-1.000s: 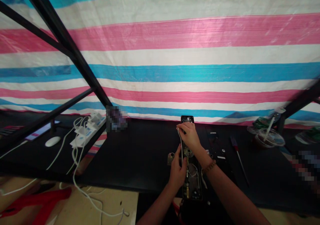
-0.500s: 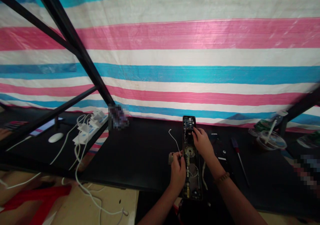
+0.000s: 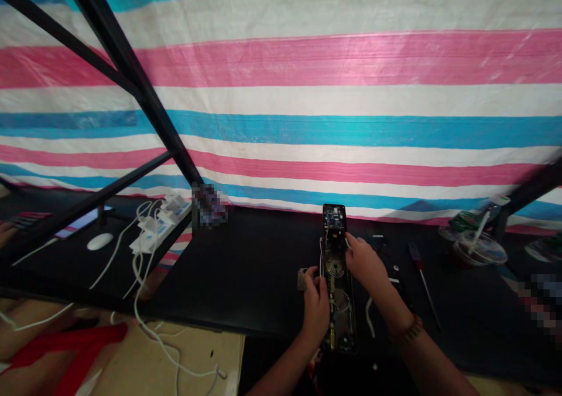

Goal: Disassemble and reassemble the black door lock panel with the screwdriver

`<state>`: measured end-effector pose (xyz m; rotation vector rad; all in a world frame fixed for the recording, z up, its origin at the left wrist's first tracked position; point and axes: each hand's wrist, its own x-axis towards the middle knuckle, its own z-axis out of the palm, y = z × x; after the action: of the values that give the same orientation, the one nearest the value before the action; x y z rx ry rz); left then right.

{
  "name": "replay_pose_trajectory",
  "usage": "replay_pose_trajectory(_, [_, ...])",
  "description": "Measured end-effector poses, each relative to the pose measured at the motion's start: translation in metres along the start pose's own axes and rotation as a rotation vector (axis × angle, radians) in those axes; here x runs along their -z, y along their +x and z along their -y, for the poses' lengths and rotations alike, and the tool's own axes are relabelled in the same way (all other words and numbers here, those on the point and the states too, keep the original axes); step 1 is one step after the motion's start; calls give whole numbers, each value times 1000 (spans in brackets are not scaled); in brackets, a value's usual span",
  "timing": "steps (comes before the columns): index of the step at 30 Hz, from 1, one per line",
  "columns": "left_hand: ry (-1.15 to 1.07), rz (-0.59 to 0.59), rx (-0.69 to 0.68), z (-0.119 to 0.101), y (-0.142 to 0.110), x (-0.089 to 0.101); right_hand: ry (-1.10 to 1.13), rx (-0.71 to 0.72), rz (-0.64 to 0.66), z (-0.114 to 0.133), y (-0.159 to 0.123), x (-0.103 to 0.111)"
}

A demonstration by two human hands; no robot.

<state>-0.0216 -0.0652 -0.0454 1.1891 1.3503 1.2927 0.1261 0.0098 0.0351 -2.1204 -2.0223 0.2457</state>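
A long black lock-like housing (image 3: 340, 320) stands open-faced on the dark table, with a circuit board (image 3: 334, 217) at its far end. Inside are a round part (image 3: 336, 267), thin wires and a brass-coloured piece. My left hand (image 3: 316, 311) is closed on the housing's left edge. Beside its fingers sits a small greyish part (image 3: 301, 279), and a thin white wire (image 3: 321, 255) runs up along that edge. My right hand (image 3: 366, 261) is closed at the right edge, a bit of white at its fingertips. A white cable (image 3: 370, 318) hangs below it; the grip itself is partly hidden.
A screwdriver (image 3: 424, 282) and a lidded plastic cup (image 3: 478, 248) lie to the right. Small loose parts (image 3: 395, 268) are near my right forearm. Left are a power strip (image 3: 162, 226) with cables, a mouse (image 3: 99, 241), and black frame bars (image 3: 136, 85). Striped sheeting (image 3: 351, 100) hangs behind.
My right hand has moved off the circuit board to the right edge, and the white cable shifted with it. The thin white wire swung from leaning left to lying along the housing.
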Motion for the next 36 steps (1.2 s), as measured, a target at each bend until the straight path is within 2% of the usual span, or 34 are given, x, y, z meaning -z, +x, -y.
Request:
replay_pose_trajectory(3, [-26, 21, 25, -3, 0, 0, -62, -17, -51, 7, 9, 9])
replay_pose_trajectory(13, [-63, 45, -15, 2, -1, -1, -163, 67, -56, 10, 50, 13])
replay_pose_trajectory(19, [-26, 41, -30, 5, 1, 0, -179, 146, -97, 9, 49, 13])
replay_pose_trajectory(23, [-4, 40, -38, 6, 2, 0, -178, 163, -141, 5, 44, 5])
replay_pose_trajectory(30, [-25, 78, 22, 5, 1, -1, -64, 175, -266, -8, 42, -13])
replay_pose_trajectory(34, [-49, 80, 33, 3, 1, -2, 58, 164, -397, -12, 48, 0])
replay_pose_trajectory(36, [-63, 88, 51, 1, 1, -1, 123, 158, -405, -19, 54, 12])
